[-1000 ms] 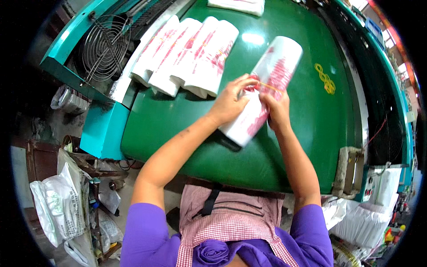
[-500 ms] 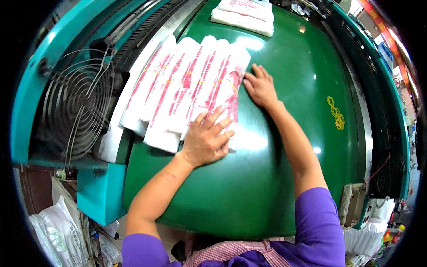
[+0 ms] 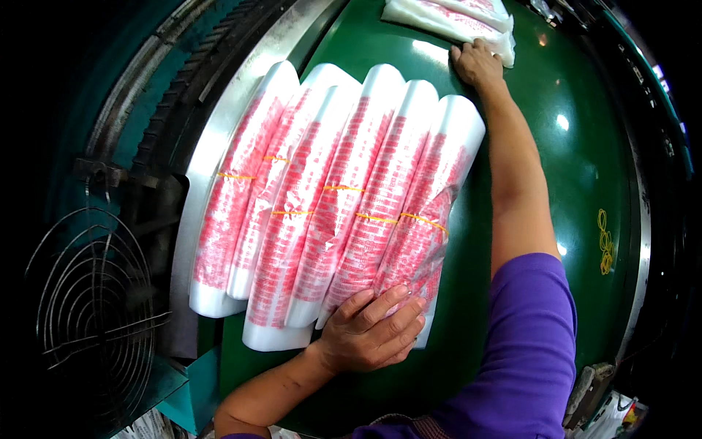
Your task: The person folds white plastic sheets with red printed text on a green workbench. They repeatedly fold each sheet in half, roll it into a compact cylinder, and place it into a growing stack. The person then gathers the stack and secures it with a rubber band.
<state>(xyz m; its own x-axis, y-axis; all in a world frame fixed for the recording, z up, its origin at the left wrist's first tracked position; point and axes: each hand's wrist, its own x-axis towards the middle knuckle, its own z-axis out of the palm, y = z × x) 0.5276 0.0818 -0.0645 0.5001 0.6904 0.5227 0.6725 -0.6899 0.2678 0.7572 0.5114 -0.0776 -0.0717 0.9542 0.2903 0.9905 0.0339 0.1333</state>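
White plastic with red print: six rolls [image 3: 338, 212] lie side by side on the left part of the green table [image 3: 578, 168], each cinched by its own thin yellow band [image 3: 344, 188], the leftmost lapping onto the metal rail [image 3: 241, 102] at the table's left edge. Long axes all run roughly the same way, near ends toward the person, far ends pointing to the table's far side and a bit right. Left hand [image 3: 376, 333] is on the near end of the rightmost roll, fingers slightly spread and bent over it. Right hand [image 3: 479, 66] is at the table's far end, fingers curled against a flat white-and-red stack [image 3: 457, 22]; can't tell if they're gripping. Loose yellow rubber bands [image 3: 605, 252] lie near the table's right edge.
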